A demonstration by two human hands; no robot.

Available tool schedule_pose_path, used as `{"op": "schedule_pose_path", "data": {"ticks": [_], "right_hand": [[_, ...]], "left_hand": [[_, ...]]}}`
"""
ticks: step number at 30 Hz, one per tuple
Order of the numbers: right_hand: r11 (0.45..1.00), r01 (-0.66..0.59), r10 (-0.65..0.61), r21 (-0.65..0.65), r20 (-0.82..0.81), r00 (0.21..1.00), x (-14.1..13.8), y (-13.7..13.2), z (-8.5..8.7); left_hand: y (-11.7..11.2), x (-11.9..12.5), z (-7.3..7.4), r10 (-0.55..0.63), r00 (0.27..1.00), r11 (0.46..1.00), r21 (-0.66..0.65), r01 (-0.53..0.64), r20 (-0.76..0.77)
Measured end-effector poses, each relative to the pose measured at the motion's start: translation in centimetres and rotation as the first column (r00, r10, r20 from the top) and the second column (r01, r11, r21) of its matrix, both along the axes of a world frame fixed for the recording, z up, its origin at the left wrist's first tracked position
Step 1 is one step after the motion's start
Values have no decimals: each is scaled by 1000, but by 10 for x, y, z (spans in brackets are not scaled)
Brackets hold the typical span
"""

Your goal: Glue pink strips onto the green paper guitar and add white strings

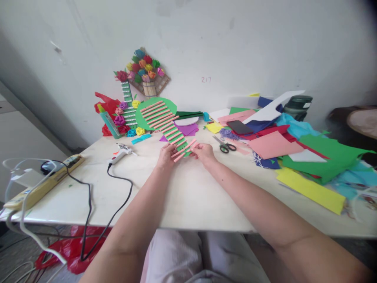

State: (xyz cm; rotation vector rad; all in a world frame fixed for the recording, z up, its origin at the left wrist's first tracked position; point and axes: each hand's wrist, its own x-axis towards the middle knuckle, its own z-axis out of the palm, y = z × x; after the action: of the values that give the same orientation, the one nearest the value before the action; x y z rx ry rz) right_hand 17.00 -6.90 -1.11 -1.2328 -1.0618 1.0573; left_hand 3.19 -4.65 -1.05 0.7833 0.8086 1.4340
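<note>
Between my hands is a green paper cutout (172, 107), round at its far end and narrowing towards me, with several pink paper strips (160, 116) laid across it like rungs. My left hand (166, 156) is closed on the left edge of its narrow near end. At the right edge of that end, the fingers of my right hand (205, 153) pinch near the tip of a slanting pink strip. Whether they grip only that strip or the green paper too, I cannot tell. Small dark spots show on the green between the nearest strips.
A glue gun (120, 155) lies left with its cord trailing, beyond a power strip (44, 182). Scissors (225, 145) rest right of my hands. Coloured paper (275, 145) and a phone (239, 127) pile up right. Paper flowers (144, 67) and a glue bottle (110, 125) stand behind.
</note>
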Motion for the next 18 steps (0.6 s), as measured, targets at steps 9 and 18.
{"op": "schedule_pose_path", "data": {"ticks": [9, 18], "right_hand": [[999, 11, -14, 38, 74, 997, -2, 1, -5], [988, -152, 153, 13, -140, 978, 3, 0, -9]], "left_hand": [[0, 0, 0, 6, 1000, 1000, 22, -5, -10], [4, -4, -3, -2, 1000, 999, 36, 1, 9]]}}
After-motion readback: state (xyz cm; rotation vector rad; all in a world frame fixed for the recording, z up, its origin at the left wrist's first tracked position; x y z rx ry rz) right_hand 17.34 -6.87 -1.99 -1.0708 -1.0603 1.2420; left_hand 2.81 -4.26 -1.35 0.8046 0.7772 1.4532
